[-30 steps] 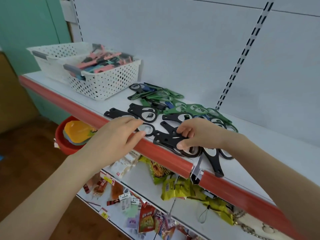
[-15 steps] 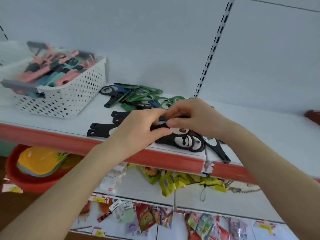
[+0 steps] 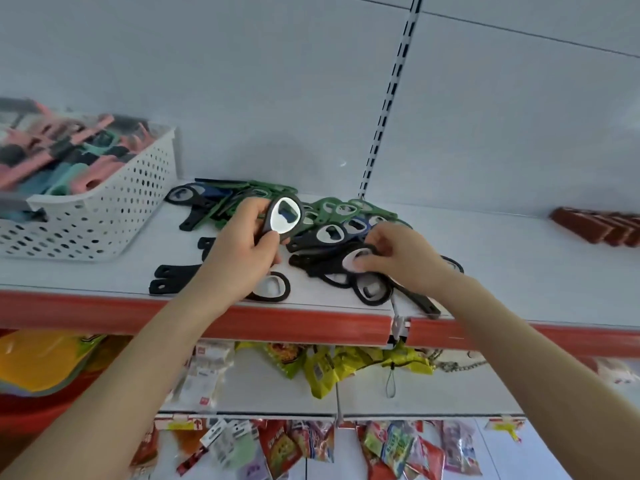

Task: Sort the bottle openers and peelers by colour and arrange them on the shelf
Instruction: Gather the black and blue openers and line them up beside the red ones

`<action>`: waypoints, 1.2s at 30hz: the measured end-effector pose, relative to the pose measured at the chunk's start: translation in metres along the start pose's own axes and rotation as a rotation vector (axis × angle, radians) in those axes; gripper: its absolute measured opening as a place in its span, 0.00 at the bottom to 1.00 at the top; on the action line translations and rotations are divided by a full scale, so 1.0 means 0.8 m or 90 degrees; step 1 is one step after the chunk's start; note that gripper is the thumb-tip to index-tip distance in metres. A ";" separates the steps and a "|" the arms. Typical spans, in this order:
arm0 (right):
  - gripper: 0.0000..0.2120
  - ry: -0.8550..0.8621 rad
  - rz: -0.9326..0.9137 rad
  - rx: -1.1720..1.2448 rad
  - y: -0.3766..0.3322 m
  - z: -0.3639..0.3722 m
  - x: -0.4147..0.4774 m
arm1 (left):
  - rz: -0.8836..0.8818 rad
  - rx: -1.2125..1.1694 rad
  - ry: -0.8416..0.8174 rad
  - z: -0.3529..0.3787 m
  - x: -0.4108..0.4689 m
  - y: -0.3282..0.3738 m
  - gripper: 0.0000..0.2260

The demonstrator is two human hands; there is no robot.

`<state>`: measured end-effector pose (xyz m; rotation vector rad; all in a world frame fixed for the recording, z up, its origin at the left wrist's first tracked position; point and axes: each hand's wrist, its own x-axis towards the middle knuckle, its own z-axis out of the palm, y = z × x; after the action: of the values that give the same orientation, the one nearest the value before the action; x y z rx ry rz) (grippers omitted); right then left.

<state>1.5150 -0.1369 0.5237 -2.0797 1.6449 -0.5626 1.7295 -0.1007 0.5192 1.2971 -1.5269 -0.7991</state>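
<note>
Far left: a white basket (image 3: 104, 216) is sitting on the shelf (image 3: 519, 271), holding mixed pink, teal and dark tools (image 3: 69, 168). They are too blurred to tell peelers from openers.

Front left, near the shelf edge: black openers (image 3: 166, 282) are lying flat. Their handles are pointing left, and their ring ends are lying to the right, under the left wrist.

Left hand (image 3: 239, 254): the fingers (image 3: 249, 211) are curling round the handle of a black opener (image 3: 284, 216) and holding it clear of the shelf. Its metal ring end is pointing up and tilting toward the camera.

Behind and to the right of it: green openers (image 3: 337, 207) are lying heaped against the back wall.

Right hand (image 3: 398, 261): thumb and fingertips are pinching the ring end of a second black opener (image 3: 311, 265), which is resting on the black heap. Its long axis is running left to right, with the handle pointing left toward the left hand.

Far right: dark red items (image 3: 595, 225) are lying well apart from the rest and cannot be identified.

Judgement: the black group is being laid out at front left. The raised opener is hanging just above and behind that row, so the left hand is the nearer one. The set-down is calling for the handle to turn left, to match the row's axis.
</note>
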 end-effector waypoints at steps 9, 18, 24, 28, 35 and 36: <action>0.03 -0.113 -0.136 0.188 -0.051 -0.056 0.001 | -0.192 -0.195 -0.168 0.024 0.008 0.033 0.27; 0.14 0.046 -0.038 0.003 -0.008 -0.020 0.000 | -0.268 -0.403 -0.128 0.034 -0.009 0.020 0.08; 0.19 -0.099 -0.008 -0.230 -0.006 0.005 0.007 | -0.281 -0.494 -0.077 0.041 -0.012 0.018 0.11; 0.18 -0.122 -0.006 -0.126 0.001 -0.004 0.023 | -0.269 -0.519 -0.086 0.046 -0.014 0.016 0.10; 0.07 0.185 -0.175 0.179 -0.022 -0.029 0.018 | -0.324 -0.641 -0.074 0.057 -0.015 0.016 0.15; 0.07 0.220 -0.233 0.191 -0.029 -0.026 0.011 | -0.331 -0.666 -0.082 0.061 -0.015 0.017 0.17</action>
<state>1.5235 -0.1423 0.5542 -2.1452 1.2402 -1.2672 1.6791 -0.0903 0.5124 0.8125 -0.6110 -1.7321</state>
